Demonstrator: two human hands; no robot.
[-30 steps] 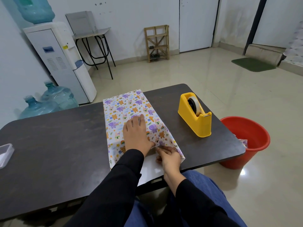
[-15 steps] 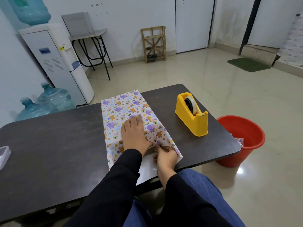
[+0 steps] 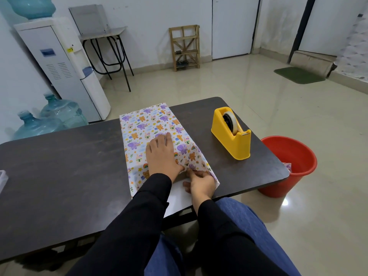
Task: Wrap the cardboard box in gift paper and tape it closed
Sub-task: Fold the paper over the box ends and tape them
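**Item 1: gift paper** (image 3: 151,126). Animal print, lying lengthwise across the middle of the bench (image 3: 69,166). Its white underside shows at the near end, where a flap overhangs the bench edge.

**Item 2: cardboard box.** Not visible; judged to lie inside the raised paper under the palm.

**Item 3: left hand** (image 3: 161,156). Grip apart, fingers straight, pressing flat on top of the paper.

**Item 4: right hand** (image 3: 201,184). Grip clamped on the paper, thumb and forefinger pinching a fold at the near end, just beside the left wrist.

**Item 5: tape dispenser** (image 3: 231,134). Yellow, on the bench to the right, near the paper but apart from it.

**Item 6: red bucket** (image 3: 288,166). On the floor beyond the right end of the bench.

**Step in hand:** folding in the near end flap.

**Next move calls for:** creasing the fold flat, keeping it pinned with one hand and reaching right for tape with the other.
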